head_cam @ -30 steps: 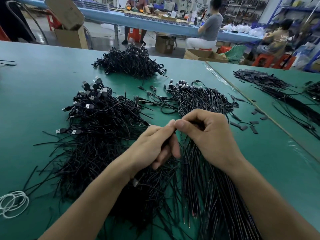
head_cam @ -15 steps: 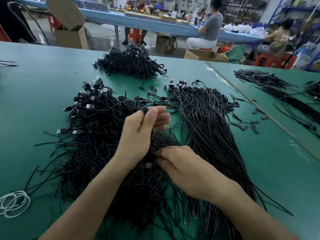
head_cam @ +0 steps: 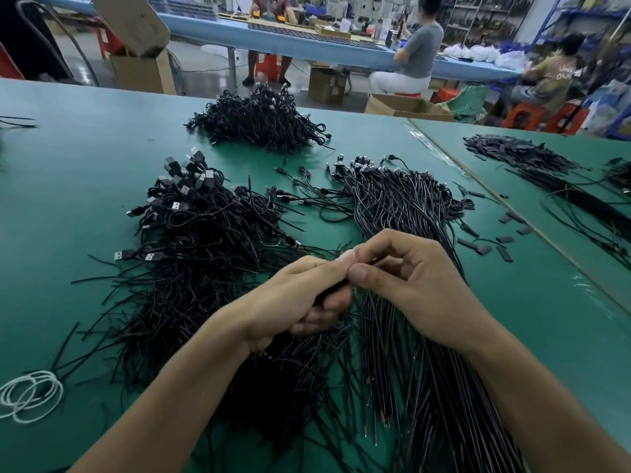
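My left hand (head_cam: 300, 298) and my right hand (head_cam: 409, 285) meet above the green table (head_cam: 68, 199), fingertips touching. Between them they pinch a thin black cable (head_cam: 333, 291), which runs down through my curled left fingers. Under my left arm lies a tangled pile of black USB cables (head_cam: 205, 254) with plugs at its far left. Under my right arm a straighter bundle of black cables (head_cam: 409, 213) fans toward me, with bare red-tipped ends near the bottom.
A third heap of black cables (head_cam: 263, 122) sits farther back. Small black sleeve pieces (head_cam: 491, 245) lie scattered to the right. A white cord coil (head_cam: 29, 394) rests at the left edge. A neighbouring table (head_cam: 563, 213) carries more cables. People sit at benches behind.
My hands had parted, the left reaching up into the USB pile and the right low on the bundle. Now they are together again at the centre, pinching a cable.
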### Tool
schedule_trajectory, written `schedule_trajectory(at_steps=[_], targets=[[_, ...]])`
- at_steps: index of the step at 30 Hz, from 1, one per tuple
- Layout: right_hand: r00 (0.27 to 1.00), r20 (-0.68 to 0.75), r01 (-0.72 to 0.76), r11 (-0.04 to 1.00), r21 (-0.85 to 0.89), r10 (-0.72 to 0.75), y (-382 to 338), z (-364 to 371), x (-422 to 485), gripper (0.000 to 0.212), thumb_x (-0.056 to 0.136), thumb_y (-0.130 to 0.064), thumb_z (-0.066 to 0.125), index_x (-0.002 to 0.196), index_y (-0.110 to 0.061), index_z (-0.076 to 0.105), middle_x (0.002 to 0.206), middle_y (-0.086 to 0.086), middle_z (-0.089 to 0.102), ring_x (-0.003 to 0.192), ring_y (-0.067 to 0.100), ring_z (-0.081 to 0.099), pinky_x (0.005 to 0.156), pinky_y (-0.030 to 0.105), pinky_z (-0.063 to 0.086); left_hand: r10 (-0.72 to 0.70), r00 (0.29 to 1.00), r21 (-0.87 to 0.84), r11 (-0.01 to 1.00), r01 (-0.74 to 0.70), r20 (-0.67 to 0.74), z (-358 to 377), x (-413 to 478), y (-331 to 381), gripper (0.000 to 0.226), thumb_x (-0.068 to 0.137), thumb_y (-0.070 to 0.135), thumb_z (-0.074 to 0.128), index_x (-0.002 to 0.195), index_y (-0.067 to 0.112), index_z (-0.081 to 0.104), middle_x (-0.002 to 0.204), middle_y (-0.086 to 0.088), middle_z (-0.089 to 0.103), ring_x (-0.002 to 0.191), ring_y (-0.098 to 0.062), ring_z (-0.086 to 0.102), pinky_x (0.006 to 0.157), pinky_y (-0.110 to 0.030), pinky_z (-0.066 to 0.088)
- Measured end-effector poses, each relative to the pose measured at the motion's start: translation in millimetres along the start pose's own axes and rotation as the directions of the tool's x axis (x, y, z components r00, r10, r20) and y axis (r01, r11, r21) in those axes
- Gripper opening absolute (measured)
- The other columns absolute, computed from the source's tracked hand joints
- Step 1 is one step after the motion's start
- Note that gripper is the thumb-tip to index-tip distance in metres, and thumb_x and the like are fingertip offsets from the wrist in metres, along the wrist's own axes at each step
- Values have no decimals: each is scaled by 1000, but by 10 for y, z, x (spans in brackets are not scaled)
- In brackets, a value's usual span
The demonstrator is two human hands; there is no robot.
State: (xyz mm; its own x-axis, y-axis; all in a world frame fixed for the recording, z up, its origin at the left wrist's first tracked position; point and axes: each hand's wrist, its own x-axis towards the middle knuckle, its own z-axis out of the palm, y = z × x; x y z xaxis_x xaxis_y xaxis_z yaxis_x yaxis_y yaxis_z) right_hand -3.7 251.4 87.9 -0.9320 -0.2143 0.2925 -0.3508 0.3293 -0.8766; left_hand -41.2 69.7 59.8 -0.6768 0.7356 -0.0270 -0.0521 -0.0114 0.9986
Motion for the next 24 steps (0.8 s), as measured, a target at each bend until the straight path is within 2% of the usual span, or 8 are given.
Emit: schedule_trajectory(at_steps=[3, 6, 10, 13, 15, 18, 20, 24], targets=[[996, 76, -51, 990, 132, 41, 0, 3, 0, 11, 79, -32, 73, 81, -23, 66, 77, 3, 62, 73, 22, 56, 74, 44, 52, -24, 998, -124, 992, 30, 56, -12, -24, 18, 55, 96, 60, 42, 54, 24, 40, 44, 6, 36, 32, -6, 30, 32, -14, 25], [995, 75, -72, 988, 136, 62, 36, 12, -4, 13, 83, -28, 73, 83, -19, 64, 81, 6, 62, 78, 20, 58, 81, 53, 53, -22, 999, -137, 990, 26, 33, -33, -31, 9, 54, 96, 58, 40, 52, 27, 38, 48, 1, 47, 35, -10, 42, 35, -16, 30], [1000, -22, -5, 999, -37, 4, 61, 56, 16, 11, 89, -14, 72, 83, -20, 65, 77, -5, 68, 67, 19, 60, 66, 42, 53, 11, 976, 16, 1000, -8, -218, 40, 33, 1, 58, 101, 49, 42, 50, 23, 39, 51, -2, 52, 41, -13, 48, 40, -17, 36], [995, -94, 33, 989, -144, -47, 58, 101, 53, 13, 88, -14, 74, 81, -21, 66, 76, -7, 69, 69, 12, 65, 66, 39, 55, 135, 906, 151, 985, -80, -401, 72, 98, -41, 60, 104, 38, 42, 53, 7, 39, 55, -12, 37, 49, -26, 36, 50, -30, 33], [989, -118, 71, 985, -159, -90, 48, 136, 72, 11, 87, -13, 74, 83, -20, 66, 77, -8, 68, 72, 14, 66, 67, 37, 55, 125, 887, 70, 992, -104, -445, 79, 110, -56, 57, 104, 36, 44, 70, -9, 49, 65, -14, 42, 57, -30, 38, 56, -38, 38], [976, -143, 143, 979, -148, -164, 13, 210, 97, 10, 85, -10, 75, 84, -15, 67, 77, -7, 69, 73, 13, 68, 68, 26, 55, -75, 965, -291, 957, -2, -253, 85, 102, -40, 54, 103, 48, 37, 102, 5, 70, 89, -18, 64, 72, -29, 66, 64, -43, 59], [974, -154, 141, 978, -156, -165, -6, 242, 124, 12, 85, -11, 75, 82, -17, 66, 71, -9, 67, 59, 13, 66, 57, 25, 53, -145, 985, -344, 933, 104, -97, 79, 93, -41, 68, 100, 59, 25, 92, 13, 76, 81, -17, 69, 60, -25, 68, 47, -31, 55], [980, -175, 69, 984, -167, -98, 101, 203, 156, 9, 87, -19, 75, 88, -26, 70, 72, -7, 70, 61, 11, 66, 64, 31, 55, -179, 946, -213, 969, 122, -272, 57, 118, -93, 71, 97, 67, 30, 62, 19, 67, 49, 0, 48, 30, -10, 33, 34, -12, 24]])
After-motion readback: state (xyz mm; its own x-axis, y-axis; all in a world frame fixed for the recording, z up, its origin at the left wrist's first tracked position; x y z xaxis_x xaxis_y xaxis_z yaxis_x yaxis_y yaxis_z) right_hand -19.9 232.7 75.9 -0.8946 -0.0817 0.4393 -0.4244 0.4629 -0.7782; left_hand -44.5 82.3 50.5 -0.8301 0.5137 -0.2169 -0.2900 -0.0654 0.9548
